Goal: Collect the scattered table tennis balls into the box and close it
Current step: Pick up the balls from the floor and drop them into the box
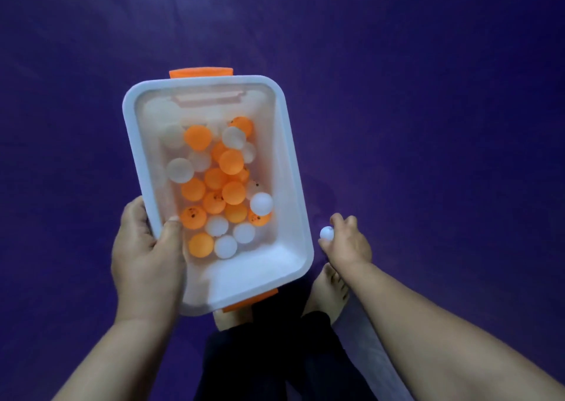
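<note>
Box (244, 278), long axis roughly 11-to-5 o'clock, gripped at its 7 o'clock rim by left hand (146, 260); right hand (348, 244) pinches white ball (326, 233) beside it.

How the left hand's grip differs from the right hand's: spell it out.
The left hand wraps the near-left rim of the box, thumb hooked inside the wall; the right hand pinches one white ball in its fingertips. The left hand touches the box; the right hand sits outside it, beside its near-right corner. Shared: both are bare and both hold something.
</note>
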Demonstrator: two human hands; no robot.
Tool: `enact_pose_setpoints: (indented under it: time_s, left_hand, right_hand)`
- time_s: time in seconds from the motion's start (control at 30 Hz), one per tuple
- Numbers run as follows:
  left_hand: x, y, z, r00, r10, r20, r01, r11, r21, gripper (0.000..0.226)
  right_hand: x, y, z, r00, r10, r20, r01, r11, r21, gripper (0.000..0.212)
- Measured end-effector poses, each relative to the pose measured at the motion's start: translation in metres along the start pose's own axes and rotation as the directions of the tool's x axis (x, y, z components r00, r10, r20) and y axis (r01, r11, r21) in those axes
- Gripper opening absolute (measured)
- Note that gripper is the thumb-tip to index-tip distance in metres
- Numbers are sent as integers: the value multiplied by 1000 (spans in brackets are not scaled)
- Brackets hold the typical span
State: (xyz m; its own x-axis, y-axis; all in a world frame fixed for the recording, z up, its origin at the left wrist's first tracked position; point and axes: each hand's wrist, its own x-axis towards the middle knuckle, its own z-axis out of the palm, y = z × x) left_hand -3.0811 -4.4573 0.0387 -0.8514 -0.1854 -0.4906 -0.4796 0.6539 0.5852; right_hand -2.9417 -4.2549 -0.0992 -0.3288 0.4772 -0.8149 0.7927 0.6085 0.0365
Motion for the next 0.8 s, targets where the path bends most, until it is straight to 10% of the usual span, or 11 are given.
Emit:
enact_pose_setpoints:
  time_s: [0.13, 0.47, 0.8]
  left_hand:
    - [6, -8, 5, 1000, -5, 20, 4, 1000, 25, 23]
    - [-23, 72, -53, 996, 21, 85, -28, 996, 85, 21]
    - [-82, 227, -176, 985, 124, 123, -119, 992, -49, 11]
  right_hand:
    - [11, 1, 7, 999, -32, 43, 29, 997, 68, 31]
    - [-96, -41, -151, 911, -143, -386, 351, 761, 546, 37]
    - [-282, -105, -317, 715, -263, -648, 558, 773, 302, 53]
